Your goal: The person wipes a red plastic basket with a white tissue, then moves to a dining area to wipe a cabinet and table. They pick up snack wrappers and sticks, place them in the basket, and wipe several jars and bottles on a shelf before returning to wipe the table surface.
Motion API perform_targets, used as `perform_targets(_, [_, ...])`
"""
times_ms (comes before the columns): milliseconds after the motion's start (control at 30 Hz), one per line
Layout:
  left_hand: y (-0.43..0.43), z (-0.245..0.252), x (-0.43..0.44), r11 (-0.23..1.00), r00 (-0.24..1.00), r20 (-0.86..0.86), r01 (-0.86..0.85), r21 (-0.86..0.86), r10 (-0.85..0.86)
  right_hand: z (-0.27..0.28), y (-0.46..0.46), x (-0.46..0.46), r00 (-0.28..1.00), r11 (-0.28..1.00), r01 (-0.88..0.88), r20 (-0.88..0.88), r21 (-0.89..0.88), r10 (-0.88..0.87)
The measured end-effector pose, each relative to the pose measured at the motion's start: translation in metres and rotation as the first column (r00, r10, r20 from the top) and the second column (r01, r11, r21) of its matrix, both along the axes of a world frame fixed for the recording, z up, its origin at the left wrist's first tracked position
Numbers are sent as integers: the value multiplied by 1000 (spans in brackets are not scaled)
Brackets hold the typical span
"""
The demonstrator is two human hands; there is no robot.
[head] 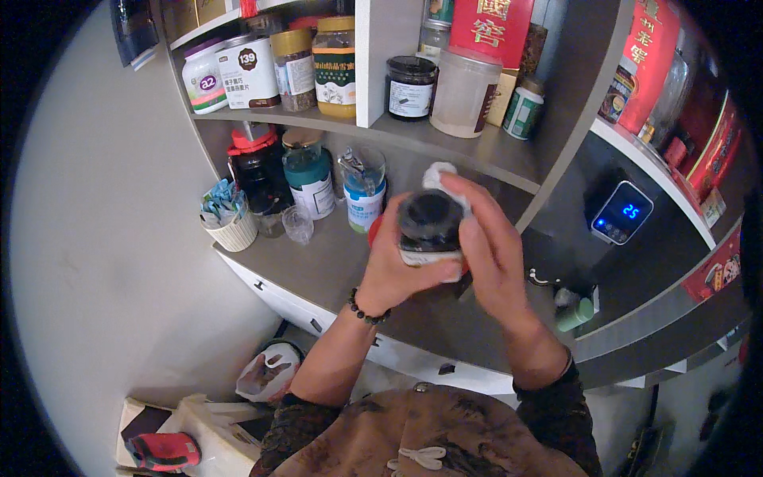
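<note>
A jar with a dark lid [430,220] and a pale label stands in the grip of my left hand [390,262], which wraps its near side and wears a dark bead bracelet [368,310]. My right hand [492,250] is at the jar's right side, with a white cloth or tissue [440,173] partly showing at its fingertips. Something red lies partly hidden behind my left hand. Left of the hands, on the counter [310,262], are a tub with a blue-and-white label [365,206], a teal-lidded canister [310,185] and a small clear cup [298,224].
A ribbed white basket of sachets [231,229] stands at the counter's left end, by a dark jar with a red lid [256,167]. The shelf above [381,132] holds several jars and tubs. A green-capped bottle [576,315] lies at right, below a lit display [623,213].
</note>
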State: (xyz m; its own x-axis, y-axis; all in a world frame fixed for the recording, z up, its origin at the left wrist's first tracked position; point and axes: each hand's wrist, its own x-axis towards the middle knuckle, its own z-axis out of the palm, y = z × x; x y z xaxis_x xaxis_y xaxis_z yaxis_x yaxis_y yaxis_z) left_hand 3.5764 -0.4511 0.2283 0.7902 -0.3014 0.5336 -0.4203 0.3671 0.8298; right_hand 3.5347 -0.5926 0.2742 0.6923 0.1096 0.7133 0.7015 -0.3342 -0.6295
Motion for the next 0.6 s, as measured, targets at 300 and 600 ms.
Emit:
perform_targets(300, [-20,6,-3,772,799,177,-601,209,574,-53,17,-6,896,941,339,308,-5,-321])
perform_targets(600, [-26,5,-11,868,859,342,-459,188,380,-3,-9,-9,749,643,573,643,-509,-159])
